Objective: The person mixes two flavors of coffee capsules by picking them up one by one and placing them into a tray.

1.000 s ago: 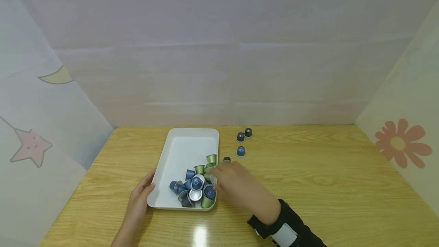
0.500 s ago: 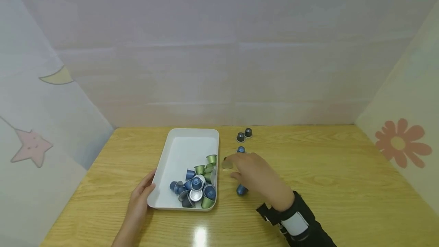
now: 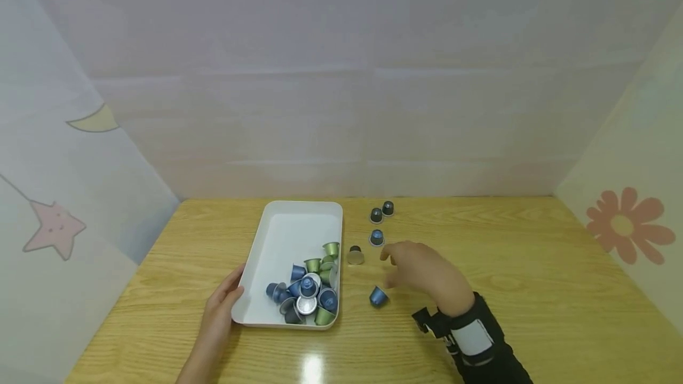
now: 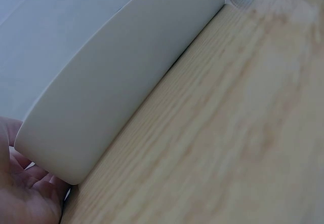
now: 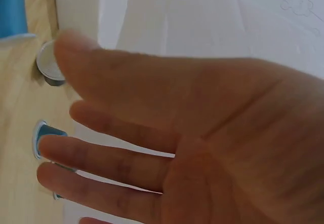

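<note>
My left hand [image 3: 220,304] grips the near left corner of a white tray [image 3: 277,218], thumb at the rim; the left wrist view shows its curled fingers [image 4: 35,183] against the tray's outer wall. Green coffee capsules [image 3: 312,265] and blue ones [image 3: 308,286] lie heaped in the tray's near right part, several of each. My right hand [image 3: 424,268] hovers right of the tray, fingers spread and holding nothing. Just left of it, a blue capsule [image 3: 378,296] lies tipped on the table. Beyond the fingertips stands another blue capsule [image 3: 376,237].
A dark capsule [image 3: 355,255] lies beside the tray's right wall, its pale foil lid facing me. Two more dark capsules, one nearer [image 3: 376,215] and one farther [image 3: 388,208], stand toward the back of the wooden table [image 3: 507,253]. A pale wall hanging [image 3: 341,123] rises behind.
My right hand has drawn back from the tray's right side, moving rightward past the foil-lidded capsule. The tipped blue capsule and that lid have come into view. My left hand stays at the tray.
</note>
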Available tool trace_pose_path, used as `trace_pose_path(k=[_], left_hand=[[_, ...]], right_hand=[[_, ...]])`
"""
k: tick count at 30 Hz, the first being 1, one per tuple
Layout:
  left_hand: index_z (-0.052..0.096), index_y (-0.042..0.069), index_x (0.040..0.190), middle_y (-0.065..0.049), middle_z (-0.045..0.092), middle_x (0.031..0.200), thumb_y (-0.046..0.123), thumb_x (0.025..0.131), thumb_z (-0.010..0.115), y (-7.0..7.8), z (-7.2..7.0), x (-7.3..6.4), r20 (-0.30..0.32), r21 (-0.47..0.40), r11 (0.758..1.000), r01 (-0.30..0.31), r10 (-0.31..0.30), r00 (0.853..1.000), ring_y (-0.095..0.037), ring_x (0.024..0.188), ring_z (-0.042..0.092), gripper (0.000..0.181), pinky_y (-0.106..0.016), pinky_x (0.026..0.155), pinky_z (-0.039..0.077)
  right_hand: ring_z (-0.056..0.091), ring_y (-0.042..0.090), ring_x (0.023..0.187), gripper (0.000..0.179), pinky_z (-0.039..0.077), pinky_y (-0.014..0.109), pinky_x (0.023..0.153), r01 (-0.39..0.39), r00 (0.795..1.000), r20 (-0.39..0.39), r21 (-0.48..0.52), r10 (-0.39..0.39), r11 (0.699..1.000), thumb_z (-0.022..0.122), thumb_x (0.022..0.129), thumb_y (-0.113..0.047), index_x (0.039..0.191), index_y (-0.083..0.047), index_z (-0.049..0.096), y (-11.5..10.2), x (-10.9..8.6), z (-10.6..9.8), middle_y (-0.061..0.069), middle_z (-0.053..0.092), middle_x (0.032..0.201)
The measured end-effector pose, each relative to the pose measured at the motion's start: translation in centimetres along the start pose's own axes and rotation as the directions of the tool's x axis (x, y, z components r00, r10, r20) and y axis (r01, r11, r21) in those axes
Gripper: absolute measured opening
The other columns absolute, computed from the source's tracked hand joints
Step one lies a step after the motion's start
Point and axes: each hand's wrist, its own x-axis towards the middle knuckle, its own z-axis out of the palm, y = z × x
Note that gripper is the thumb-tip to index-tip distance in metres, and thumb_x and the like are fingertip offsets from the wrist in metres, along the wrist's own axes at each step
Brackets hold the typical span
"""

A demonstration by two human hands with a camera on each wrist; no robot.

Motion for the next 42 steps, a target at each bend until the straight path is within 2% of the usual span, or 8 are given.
trace_pose_path(k=[3, 10, 20, 26, 29, 32, 35, 42], left_hand=[[0.029, 0.005, 0.147, -0.013, 0.024, 0.158, 0.014, 0.100, 0.036, -0.1, 0.0, 0.0, -0.003, 0.003, 1.000, 0.000, 0.000, 1.000, -0.020, 0.141, 0.023, 0.048, 0.007, 0.087, 0.032], [0.031, 0.003, 0.146, -0.019, 0.026, 0.156, 0.014, 0.100, 0.037, -0.2, 0.0, -0.1, -0.016, -0.006, 0.999, -0.033, 0.033, 0.999, 0.028, 0.103, 0.039, 0.048, 0.006, 0.088, 0.033], [0.031, 0.003, 0.146, -0.019, 0.026, 0.156, 0.012, 0.100, 0.037, -0.1, 0.1, -0.1, -0.010, 0.003, 0.999, -0.044, 0.044, 0.999, 0.027, 0.103, 0.039, 0.047, 0.007, 0.087, 0.034], [0.031, 0.006, 0.147, -0.013, 0.026, 0.157, 0.016, 0.100, 0.038, -0.1, 0.0, -0.1, -0.006, 0.022, 0.999, -0.028, 0.028, 1.000, -0.003, 0.134, 0.030, 0.048, 0.006, 0.089, 0.030], [0.031, 0.005, 0.146, -0.013, 0.026, 0.157, 0.016, 0.100, 0.038, -0.1, 0.0, -0.1, -0.007, 0.029, 0.999, -0.031, 0.032, 0.999, 0.000, 0.133, 0.030, 0.048, 0.006, 0.089, 0.030], [0.031, 0.004, 0.146, -0.015, 0.026, 0.157, 0.016, 0.100, 0.038, -0.2, -0.1, -0.2, -0.008, 0.024, 0.999, -0.039, 0.040, 0.999, 0.019, 0.117, 0.035, 0.048, 0.006, 0.089, 0.031], [0.031, 0.004, 0.146, -0.016, 0.025, 0.157, 0.016, 0.100, 0.038, -0.3, -0.1, -0.2, -0.006, 0.015, 0.999, -0.042, 0.042, 0.999, 0.025, 0.109, 0.036, 0.048, 0.006, 0.088, 0.031], [0.031, 0.006, 0.147, -0.012, 0.026, 0.157, 0.016, 0.100, 0.038, -0.2, -0.1, 0.0, -0.006, 0.032, 0.999, -0.016, 0.016, 1.000, -0.013, 0.139, 0.026, 0.048, 0.005, 0.089, 0.030]], right_hand=[[0.058, 0.019, 0.084, 0.043, 0.053, 0.042, 0.079, -0.004, 0.998, 0.058, 0.051, 0.001, 0.999, 0.076, 0.072, -0.017, 0.112, -0.008, 0.065, -0.3, 0.1, 0.7, 0.010, 0.069, 0.102], [0.056, 0.017, 0.080, 0.046, 0.053, 0.042, 0.079, 0.074, 0.994, 0.079, 0.099, -0.082, 0.992, 0.083, 0.062, -0.015, 0.104, -0.005, 0.067, -0.5, 0.4, 2.4, 0.007, 0.071, 0.096], [0.049, 0.016, 0.065, 0.022, 0.048, 0.033, 0.062, 0.106, 0.992, 0.054, 0.072, -0.110, 0.992, 0.080, 0.062, -0.004, 0.079, -0.006, 0.066, -1.0, 0.5, 2.8, 0.003, 0.067, 0.077], [0.048, 0.014, 0.064, 0.013, 0.050, 0.031, 0.063, 0.132, 0.991, -0.021, -0.008, -0.132, 0.991, 0.074, 0.071, -0.006, 0.081, -0.007, 0.065, -1.0, 0.8, 2.9, 0.001, 0.065, 0.076], [0.050, 0.013, 0.064, 0.010, 0.051, 0.031, 0.063, 0.158, 0.984, -0.073, -0.034, -0.160, 0.987, 0.071, 0.076, -0.010, 0.085, -0.008, 0.066, -1.2, 1.0, 2.9, 0.000, 0.065, 0.077], [0.053, 0.013, 0.067, 0.014, 0.052, 0.032, 0.065, 0.211, 0.968, -0.123, -0.085, -0.220, 0.974, 0.069, 0.080, -0.016, 0.092, -0.009, 0.067, -1.5, 1.2, 2.9, -0.001, 0.067, 0.082], [0.055, 0.012, 0.073, 0.020, 0.054, 0.033, 0.070, 0.275, 0.941, -0.165, -0.133, -0.295, 0.952, 0.067, 0.083, -0.021, 0.099, -0.010, 0.067, -2.0, 1.4, 3.0, 0.000, 0.068, 0.088], [0.059, 0.012, 0.079, 0.022, 0.057, 0.032, 0.073, 0.362, 0.890, -0.227, -0.175, -0.395, 0.916, 0.069, 0.081, -0.022, 0.100, -0.010, 0.067, -2.8, 1.6, 3.2, 0.000, 0.069, 0.091]])
